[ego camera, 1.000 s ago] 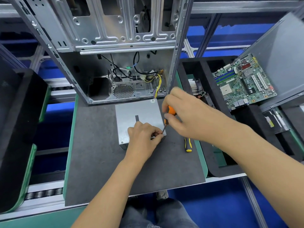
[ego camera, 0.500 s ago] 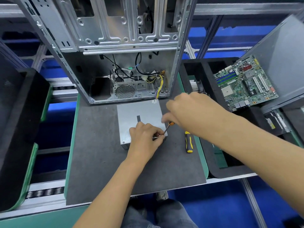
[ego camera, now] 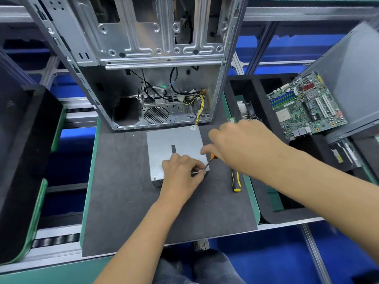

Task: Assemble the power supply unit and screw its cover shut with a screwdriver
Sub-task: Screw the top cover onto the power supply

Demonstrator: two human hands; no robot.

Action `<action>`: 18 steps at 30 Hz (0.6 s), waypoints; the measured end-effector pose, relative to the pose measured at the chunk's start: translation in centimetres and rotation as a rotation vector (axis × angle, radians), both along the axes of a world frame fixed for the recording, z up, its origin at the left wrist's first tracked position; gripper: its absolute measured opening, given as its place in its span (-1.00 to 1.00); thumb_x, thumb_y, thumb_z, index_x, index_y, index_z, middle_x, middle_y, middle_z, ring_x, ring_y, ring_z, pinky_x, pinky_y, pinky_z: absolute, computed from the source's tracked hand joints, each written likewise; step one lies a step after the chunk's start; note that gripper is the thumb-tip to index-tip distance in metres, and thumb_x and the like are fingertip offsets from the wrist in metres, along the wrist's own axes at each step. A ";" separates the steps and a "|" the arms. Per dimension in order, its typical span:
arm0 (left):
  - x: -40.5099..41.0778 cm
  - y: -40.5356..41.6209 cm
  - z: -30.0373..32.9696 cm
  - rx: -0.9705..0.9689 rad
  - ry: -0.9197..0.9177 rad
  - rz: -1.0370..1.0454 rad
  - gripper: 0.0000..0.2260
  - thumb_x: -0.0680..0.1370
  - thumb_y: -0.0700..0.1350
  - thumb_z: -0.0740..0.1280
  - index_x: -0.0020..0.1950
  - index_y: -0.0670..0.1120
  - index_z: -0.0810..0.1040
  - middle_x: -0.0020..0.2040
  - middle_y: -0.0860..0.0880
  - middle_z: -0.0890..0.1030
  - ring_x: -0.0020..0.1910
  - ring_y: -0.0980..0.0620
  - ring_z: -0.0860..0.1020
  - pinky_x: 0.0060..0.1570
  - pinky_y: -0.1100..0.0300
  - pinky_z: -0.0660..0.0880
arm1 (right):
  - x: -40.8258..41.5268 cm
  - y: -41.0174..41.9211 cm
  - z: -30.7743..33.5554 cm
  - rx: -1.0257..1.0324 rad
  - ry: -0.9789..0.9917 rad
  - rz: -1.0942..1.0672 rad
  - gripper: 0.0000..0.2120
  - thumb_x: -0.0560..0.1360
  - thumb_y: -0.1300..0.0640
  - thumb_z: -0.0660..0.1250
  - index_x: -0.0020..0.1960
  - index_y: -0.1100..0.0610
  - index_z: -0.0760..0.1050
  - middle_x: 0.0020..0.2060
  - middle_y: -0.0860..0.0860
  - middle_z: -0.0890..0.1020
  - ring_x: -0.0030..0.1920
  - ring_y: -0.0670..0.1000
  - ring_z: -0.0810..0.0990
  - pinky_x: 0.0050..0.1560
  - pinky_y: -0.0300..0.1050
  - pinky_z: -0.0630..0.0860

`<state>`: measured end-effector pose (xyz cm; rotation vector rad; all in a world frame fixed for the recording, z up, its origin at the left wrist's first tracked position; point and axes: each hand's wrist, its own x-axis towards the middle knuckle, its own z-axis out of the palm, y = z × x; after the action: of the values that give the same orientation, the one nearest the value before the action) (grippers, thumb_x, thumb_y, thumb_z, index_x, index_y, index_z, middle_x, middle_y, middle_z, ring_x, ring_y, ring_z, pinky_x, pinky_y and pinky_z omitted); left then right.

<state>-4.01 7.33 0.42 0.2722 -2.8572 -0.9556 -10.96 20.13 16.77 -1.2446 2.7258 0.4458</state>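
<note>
2 hands point(ego camera: 182, 173) point(ego camera: 242, 144) pinching screw, gripping screwdriver point(ego camera: 209, 161) on power supply point(ego camera: 174, 140); spare screwdriver point(ego camera: 235, 181) beside.

The power supply unit point(ego camera: 174, 148) is clad in matt grey sheet metal with a perforated side. It is set on a dark, matt, felt-like mat point(ego camera: 123, 191). The computer case point(ego camera: 143, 48) is formed of bare, stamped, lightly glossy metal. The spare screwdriver point(ego camera: 235, 180) is handled in yellow-and-black plastic. The motherboard point(ego camera: 305, 109) is finished in glossy green.
</note>
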 end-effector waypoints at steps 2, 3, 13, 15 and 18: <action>0.1 0.0 0.0 -0.004 0.012 0.003 -0.93 0.49 -0.03 0.47 -0.20 0.12 0.66 -0.27 0.17 0.56 -0.10 0.08 0.29 -0.20 0.09 -0.01 | -0.1 0.2 -0.1 -0.049 -0.112 0.039 -0.72 0.63 -0.11 0.20 0.16 0.09 0.34 0.05 0.03 0.42 -0.01 0.15 0.52 -0.16 -0.03 0.47; 0.0 0.0 0.0 -0.010 0.013 0.005 -0.92 0.48 -0.03 0.48 -0.21 0.11 0.66 -0.28 0.17 0.56 -0.10 0.07 0.30 -0.21 0.09 -0.02 | 0.0 0.3 -0.2 -0.049 -0.151 0.077 -0.79 0.63 0.01 0.24 0.17 0.09 0.32 0.09 0.04 0.38 -0.04 0.11 0.48 -0.07 -0.01 0.50; -0.1 0.1 -0.1 0.025 0.018 0.014 -0.92 0.49 -0.04 0.47 -0.20 0.12 0.65 -0.25 0.16 0.60 -0.08 0.07 0.32 -0.19 0.10 0.01 | 0.7 -0.3 -0.2 -0.047 -0.084 0.121 -0.88 0.64 0.05 0.17 0.10 0.08 0.33 -0.08 -0.02 0.30 -0.24 0.07 0.34 -0.24 -0.03 0.44; 0.0 0.1 -0.2 0.023 0.024 0.011 -0.94 0.49 -0.03 0.47 -0.18 0.12 0.65 -0.25 0.17 0.58 -0.08 0.06 0.32 -0.18 0.10 0.01 | 0.6 -0.3 -0.2 -0.033 0.037 0.024 -0.72 0.66 -0.13 0.10 -0.02 0.08 0.28 -0.27 -0.01 0.29 -0.35 0.10 0.28 -0.42 -0.08 0.24; 0.0 0.0 -0.3 0.032 0.051 0.007 -0.96 0.48 -0.02 0.50 -0.12 0.06 0.66 -0.27 0.19 0.50 -0.09 0.06 0.32 -0.18 0.10 0.01 | 0.4 0.2 -0.3 -0.111 -0.135 0.085 -0.78 0.65 -0.08 0.13 0.07 0.08 0.33 -0.10 -0.02 0.40 -0.16 0.10 0.45 -0.17 -0.01 0.44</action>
<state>-3.98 7.31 0.10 0.2563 -2.7955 -0.9925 -10.57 20.32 16.43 -1.3673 2.6237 0.2119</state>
